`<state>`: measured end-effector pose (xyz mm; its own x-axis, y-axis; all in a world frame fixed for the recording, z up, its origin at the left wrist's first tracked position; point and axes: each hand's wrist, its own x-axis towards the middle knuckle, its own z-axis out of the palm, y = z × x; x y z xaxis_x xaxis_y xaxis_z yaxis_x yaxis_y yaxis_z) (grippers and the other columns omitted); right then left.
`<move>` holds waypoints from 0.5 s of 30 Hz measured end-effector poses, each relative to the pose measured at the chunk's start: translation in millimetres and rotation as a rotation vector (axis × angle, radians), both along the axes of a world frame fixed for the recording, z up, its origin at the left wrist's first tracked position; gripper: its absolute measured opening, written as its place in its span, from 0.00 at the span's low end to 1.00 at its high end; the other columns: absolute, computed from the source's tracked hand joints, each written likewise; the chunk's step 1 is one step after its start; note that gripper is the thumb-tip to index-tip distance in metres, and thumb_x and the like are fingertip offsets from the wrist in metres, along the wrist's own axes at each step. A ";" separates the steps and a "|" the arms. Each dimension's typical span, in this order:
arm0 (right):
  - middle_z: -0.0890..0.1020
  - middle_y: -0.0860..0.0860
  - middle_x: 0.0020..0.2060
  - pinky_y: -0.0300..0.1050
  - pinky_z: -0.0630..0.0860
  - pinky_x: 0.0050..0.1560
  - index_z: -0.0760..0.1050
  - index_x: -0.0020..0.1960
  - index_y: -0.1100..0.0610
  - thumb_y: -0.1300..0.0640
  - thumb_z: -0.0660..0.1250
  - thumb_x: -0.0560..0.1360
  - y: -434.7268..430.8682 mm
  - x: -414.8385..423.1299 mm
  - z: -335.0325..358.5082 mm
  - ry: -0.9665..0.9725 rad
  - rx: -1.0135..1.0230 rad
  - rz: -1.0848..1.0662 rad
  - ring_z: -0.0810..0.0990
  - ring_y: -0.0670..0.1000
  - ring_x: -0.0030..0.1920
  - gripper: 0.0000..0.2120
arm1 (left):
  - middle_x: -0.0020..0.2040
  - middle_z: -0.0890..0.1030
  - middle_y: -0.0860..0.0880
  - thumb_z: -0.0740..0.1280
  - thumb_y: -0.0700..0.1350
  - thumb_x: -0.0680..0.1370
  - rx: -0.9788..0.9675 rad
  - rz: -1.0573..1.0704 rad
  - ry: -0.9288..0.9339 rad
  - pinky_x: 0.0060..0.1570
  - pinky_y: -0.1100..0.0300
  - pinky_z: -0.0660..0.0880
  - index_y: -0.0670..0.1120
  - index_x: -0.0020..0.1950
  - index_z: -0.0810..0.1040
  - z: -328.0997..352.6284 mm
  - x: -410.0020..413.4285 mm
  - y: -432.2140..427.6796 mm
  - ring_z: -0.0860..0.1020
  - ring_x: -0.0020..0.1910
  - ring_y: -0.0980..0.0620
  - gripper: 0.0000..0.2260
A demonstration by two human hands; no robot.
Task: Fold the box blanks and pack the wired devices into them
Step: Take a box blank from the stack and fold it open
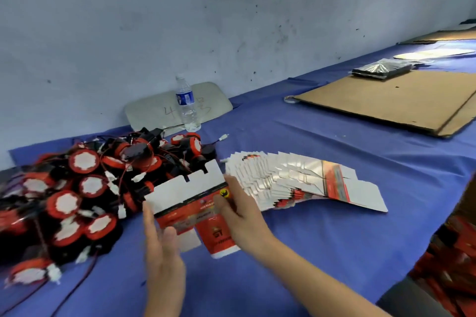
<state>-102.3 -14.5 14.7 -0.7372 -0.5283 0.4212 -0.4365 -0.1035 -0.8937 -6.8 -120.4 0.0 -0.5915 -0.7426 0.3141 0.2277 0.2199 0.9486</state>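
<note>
I hold one red-and-white box blank (pixel 192 201) over the blue table, partly unfolded, its white flaps pointing away from me. My left hand (pixel 163 255) lies along its left edge with straight fingers, thumb against the lower flap. My right hand (pixel 242 213) grips its right side, thumb on the red printed face. A fanned stack of flat box blanks (pixel 296 180) lies just right of my hands. A big heap of wired devices (pixel 82 193), round red-and-black discs with white centres and thin cables, fills the left of the table.
A water bottle (pixel 186 103) stands by the wall in front of a grey pad (pixel 154 110). A brown cardboard sheet (pixel 394 103) with a tape roll (pixel 291 98) and a dark foil packet (pixel 381 69) lies at the back right. Red packaging (pixel 453 265) sits at the right edge.
</note>
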 end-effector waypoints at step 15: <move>0.59 0.32 0.73 0.38 0.56 0.73 0.49 0.75 0.42 0.39 0.57 0.76 -4.6 18.2 -18.5 -0.074 -0.063 0.214 0.57 0.37 0.74 0.31 | 0.67 0.68 0.71 0.71 0.52 0.66 -0.215 -0.146 -0.035 0.56 0.72 0.72 0.67 0.74 0.49 -10.4 4.4 19.6 0.70 0.64 0.70 0.43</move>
